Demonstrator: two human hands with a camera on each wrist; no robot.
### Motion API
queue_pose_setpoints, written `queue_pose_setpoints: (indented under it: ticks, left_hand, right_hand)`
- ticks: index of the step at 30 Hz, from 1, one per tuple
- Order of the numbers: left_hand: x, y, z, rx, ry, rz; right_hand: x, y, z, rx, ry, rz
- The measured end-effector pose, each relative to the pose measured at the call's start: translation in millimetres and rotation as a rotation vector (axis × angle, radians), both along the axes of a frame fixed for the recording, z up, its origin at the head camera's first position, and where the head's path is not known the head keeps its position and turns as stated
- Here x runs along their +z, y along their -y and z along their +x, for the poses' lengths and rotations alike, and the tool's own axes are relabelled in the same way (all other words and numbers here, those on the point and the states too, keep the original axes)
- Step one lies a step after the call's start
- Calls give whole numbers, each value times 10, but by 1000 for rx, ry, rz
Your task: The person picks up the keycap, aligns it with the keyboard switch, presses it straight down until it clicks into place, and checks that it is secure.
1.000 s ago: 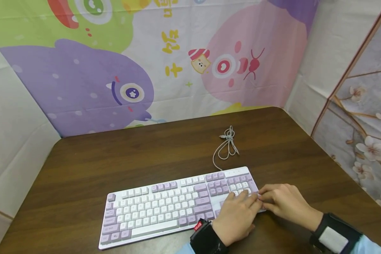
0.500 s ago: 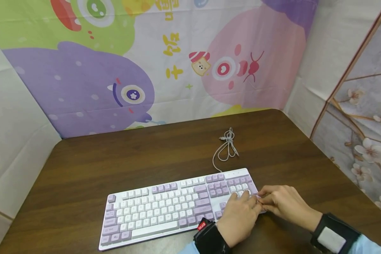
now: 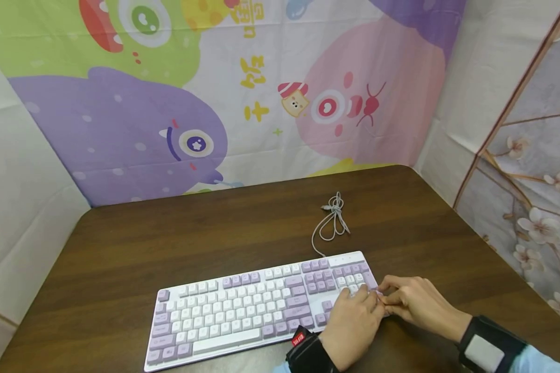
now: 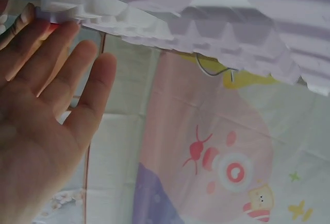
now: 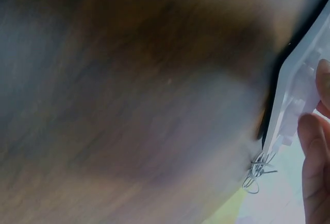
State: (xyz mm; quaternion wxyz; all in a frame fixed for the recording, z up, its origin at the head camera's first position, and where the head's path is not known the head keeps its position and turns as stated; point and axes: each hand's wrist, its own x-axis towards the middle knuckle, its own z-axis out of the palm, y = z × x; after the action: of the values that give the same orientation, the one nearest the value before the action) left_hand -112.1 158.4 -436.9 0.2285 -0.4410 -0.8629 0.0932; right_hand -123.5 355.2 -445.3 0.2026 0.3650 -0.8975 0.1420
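Observation:
A white-and-lilac keyboard (image 3: 228, 311) lies on the brown table. Both hands meet at the right end of its number pad. My left hand (image 3: 352, 324) reaches over the number keys; in the left wrist view its fingers (image 4: 93, 87) are extended, with the tips right at the keys. From the right side, my right hand (image 3: 420, 300) pinches with thumb and index finger at the keyboard's edge. A small red item (image 4: 54, 27) shows among the fingertips beside a lilac key; its kind is mostly hidden. In the right wrist view, the thumb (image 5: 312, 136) is close to the keyboard's side.
Behind the keyboard lies its bundled grey cable (image 3: 335, 215), tied in loops. A cartoon-printed cloth (image 3: 261, 145) hangs along the table's back edge. A flowered panel (image 3: 527, 207) stands to the right, and a white sheet (image 3: 28, 181) hangs on the left.
The left hand has shifted slightly right and down along the number pad. The right hand stays pinched at the keyboard's edge. The whole view has tilted slightly upward.

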Motion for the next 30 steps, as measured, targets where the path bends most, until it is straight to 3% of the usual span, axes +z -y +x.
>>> queue_pose_setpoints:
  ticks: [5, 12, 18, 20, 26, 30]
  left_hand:
    - [-8, 24, -20, -5, 28, -13]
    - [67, 87, -144, -35, 264, -4]
    - [90, 111, -150, -34, 333, -54]
    - [87, 106, -142, -18, 352, -77]
    - [92, 98, -114, 2, 382, -67]
    - [102, 94, -89, 10, 382, -67]
  right_hand:
    - [1, -28, -26, 42, 42, -14]
    - [70, -67, -18, -31, 259, -58]
    - [113, -60, -40, -76, 385, -39]
    - [96, -53, -28, -97, 369, -51]
    - [22, -19, 35, -117, 153, -71]
    - [12, -21, 38, -99, 133, -94]
